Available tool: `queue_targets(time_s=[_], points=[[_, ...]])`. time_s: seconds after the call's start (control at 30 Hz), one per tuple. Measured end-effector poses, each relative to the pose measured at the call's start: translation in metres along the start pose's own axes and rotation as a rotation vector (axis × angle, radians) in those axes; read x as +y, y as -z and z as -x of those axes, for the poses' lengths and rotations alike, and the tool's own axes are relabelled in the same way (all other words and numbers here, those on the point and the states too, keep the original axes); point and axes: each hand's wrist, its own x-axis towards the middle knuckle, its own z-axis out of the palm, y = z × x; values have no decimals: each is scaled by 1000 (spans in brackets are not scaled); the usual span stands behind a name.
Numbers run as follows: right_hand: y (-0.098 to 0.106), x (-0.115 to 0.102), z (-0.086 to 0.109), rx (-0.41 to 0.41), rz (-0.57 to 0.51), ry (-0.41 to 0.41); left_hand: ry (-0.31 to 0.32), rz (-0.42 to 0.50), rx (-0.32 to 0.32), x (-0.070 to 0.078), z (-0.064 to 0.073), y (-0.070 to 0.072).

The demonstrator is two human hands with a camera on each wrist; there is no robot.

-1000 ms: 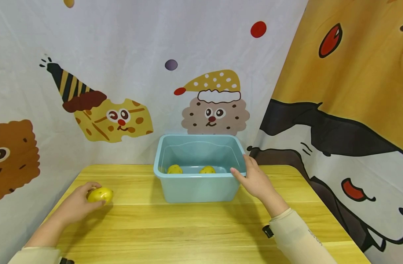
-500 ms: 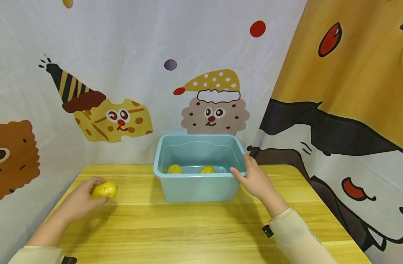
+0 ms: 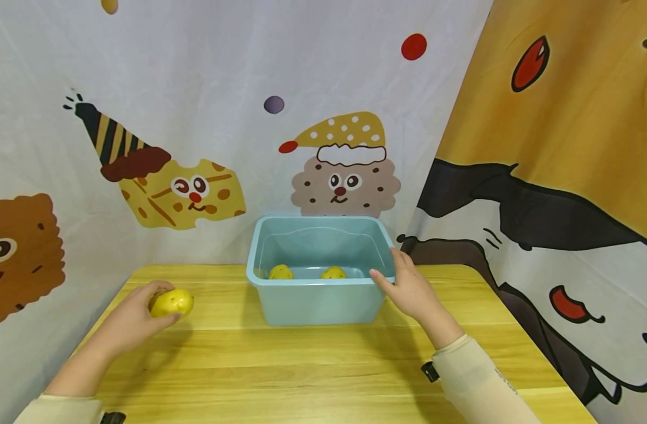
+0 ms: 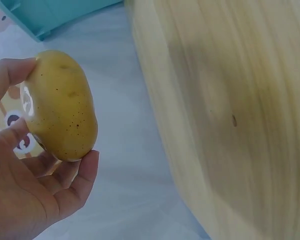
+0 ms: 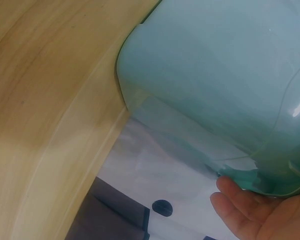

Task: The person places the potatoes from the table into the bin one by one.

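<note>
In the head view my left hand grips a yellow potato between thumb and fingers, raised over the left part of the table. The left wrist view shows the potato smooth and dark-speckled, with the fingertips against its end. My right hand holds the front right corner of a light blue plastic bin, thumb over the rim. From the right wrist, the fingers touch the bin's outer side. Inside the bin lie two more potatoes, one left and one right, partly hidden by the front wall.
The bin stands at the back middle of a wooden table. Behind the table hangs a white cloth printed with cartoon figures; a yellow and black printed part covers the right side.
The left hand has raised the potato and carried it a little to the right and away from me. My right hand and the bin have stayed in place.
</note>
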Motion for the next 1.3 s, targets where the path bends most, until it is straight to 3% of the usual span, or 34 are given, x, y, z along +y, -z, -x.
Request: queue_targets(time_s=[0.87, 1.3], points=[[-1, 2, 0, 4, -14, 9, -36, -15, 60, 43, 0, 9], [-2, 2, -1, 12, -10, 10, -58, -37, 80, 56, -2, 12]])
